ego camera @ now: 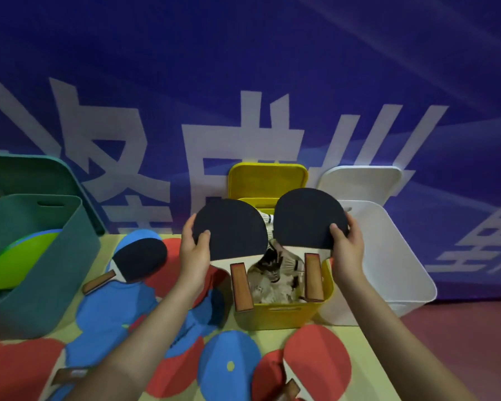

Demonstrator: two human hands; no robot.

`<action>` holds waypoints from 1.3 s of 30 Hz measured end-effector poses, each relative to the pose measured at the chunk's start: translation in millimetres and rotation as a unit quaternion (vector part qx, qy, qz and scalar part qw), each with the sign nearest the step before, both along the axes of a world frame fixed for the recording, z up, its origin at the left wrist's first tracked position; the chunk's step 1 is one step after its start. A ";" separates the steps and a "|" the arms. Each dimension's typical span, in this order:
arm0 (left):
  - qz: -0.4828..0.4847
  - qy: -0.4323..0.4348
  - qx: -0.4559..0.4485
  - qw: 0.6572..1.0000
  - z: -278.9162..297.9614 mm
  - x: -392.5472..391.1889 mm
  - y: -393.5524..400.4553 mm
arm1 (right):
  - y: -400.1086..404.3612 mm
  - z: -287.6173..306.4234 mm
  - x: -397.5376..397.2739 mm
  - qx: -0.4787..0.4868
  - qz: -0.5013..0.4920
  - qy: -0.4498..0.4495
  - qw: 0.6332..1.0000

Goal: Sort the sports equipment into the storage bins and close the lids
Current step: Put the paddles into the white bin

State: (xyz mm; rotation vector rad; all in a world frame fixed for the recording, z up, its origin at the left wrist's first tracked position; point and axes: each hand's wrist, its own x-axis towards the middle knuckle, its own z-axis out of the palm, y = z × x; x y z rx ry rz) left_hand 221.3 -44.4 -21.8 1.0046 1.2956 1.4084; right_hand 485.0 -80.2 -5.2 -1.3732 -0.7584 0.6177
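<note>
Head view looks down on two bare hands, each gripping a table tennis paddle by the rim of its round blade. The left hand (193, 250) pinches the left black paddle (230, 228), thumb on the matte black rubber face and fingers curled behind the edge. The right hand (346, 246) holds the right black paddle (308, 217) the same way, thumb pressed on the rubber near its lower right edge. Both paddles hang handle-down, their flat reddish-brown wooden handles pointing toward the viewer, over the open yellow bin (275, 312), a smooth plastic box with rounded corners and a slot handle in its front wall. Its yellow lid (268, 178) stands up behind it. Between the two handles, pale feathered shuttlecocks (275, 277) lie inside the bin.

Just right of the right hand's fingers stands a white plastic bin (388, 256) with its lid raised. Left of the left hand's fingers, a third black paddle (136, 260) lies flat on a heap of red and blue paddles (113, 311) that covers the pale yellow table (359, 357). Further left, a teal bin (41, 270) holds a green and blue disc-shaped item (18, 260). Behind it all hangs a blue banner (243, 68) with large white characters.
</note>
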 end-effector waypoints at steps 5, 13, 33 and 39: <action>0.012 -0.021 -0.021 0.999 -5.5 64.5 -5.9 | 13.6 -7.1 96.4 -0.034 -0.064 0.023 0.997; 0.012 0.020 -0.047 0.999 -10.3 137.1 0.6 | 41.6 -61.8 175.8 -0.164 -0.052 -0.015 0.985; 0.063 0.047 -0.070 0.994 -23.1 143.8 16.2 | 103.0 -206.6 209.1 -0.403 0.114 -0.311 0.853; 0.056 0.035 -0.048 0.997 -11.3 141.7 15.3 | 108.6 -163.6 203.2 -0.412 0.136 -0.332 0.837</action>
